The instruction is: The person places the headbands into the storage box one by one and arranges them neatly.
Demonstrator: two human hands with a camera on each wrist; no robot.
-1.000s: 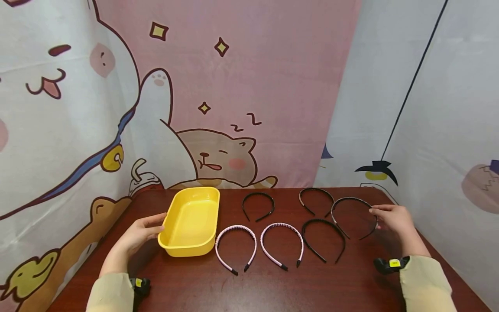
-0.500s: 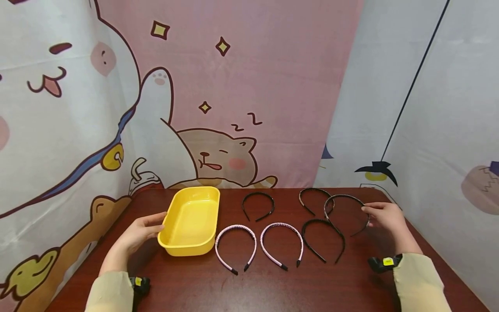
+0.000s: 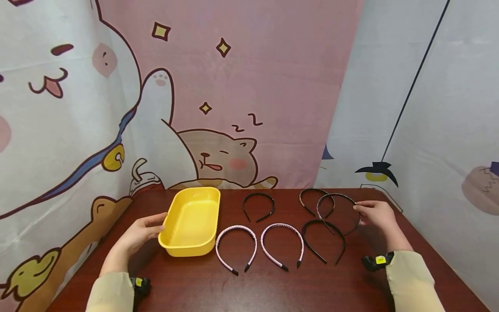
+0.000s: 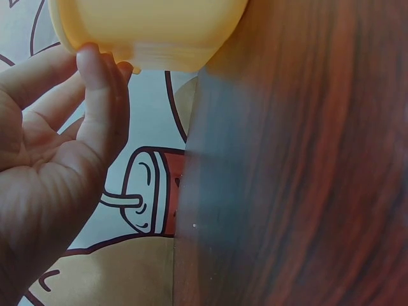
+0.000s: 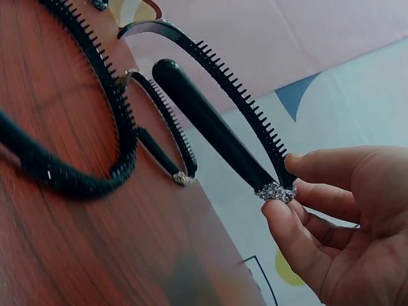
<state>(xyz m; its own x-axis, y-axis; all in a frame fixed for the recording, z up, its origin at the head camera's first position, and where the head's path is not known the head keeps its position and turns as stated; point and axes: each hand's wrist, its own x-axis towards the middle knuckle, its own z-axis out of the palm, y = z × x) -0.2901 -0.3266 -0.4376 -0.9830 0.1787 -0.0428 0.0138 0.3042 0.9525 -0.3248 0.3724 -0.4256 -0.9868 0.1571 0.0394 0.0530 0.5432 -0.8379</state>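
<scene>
My left hand (image 3: 139,235) grips the near left rim of a yellow plastic tray (image 3: 189,251), which contains nothing. In the left wrist view, the fingertips (image 4: 94,58) meet the tray's edge. My right hand (image 3: 378,213) pinches a black toothed headband by its side, where silvery rhinestones (image 5: 276,192) cover it. That headband (image 3: 331,194) hangs above the table's right side, overlapping two others in the head view: a rhinestone headband (image 3: 316,189) behind and a plain black headband (image 3: 324,222) in front.
Two pink wrapped headbands (image 3: 236,226) lie side by side right of the tray. Farther back is a small black headband (image 3: 259,193). The dark red wooden table (image 3: 241,294) ends against a cartoon-printed cloth (image 3: 273,86) at the back and sides.
My right hand has moved left with the rhinestone headband, lifting it over the other headbands at the right. The left hand and the tray have stayed in place.
</scene>
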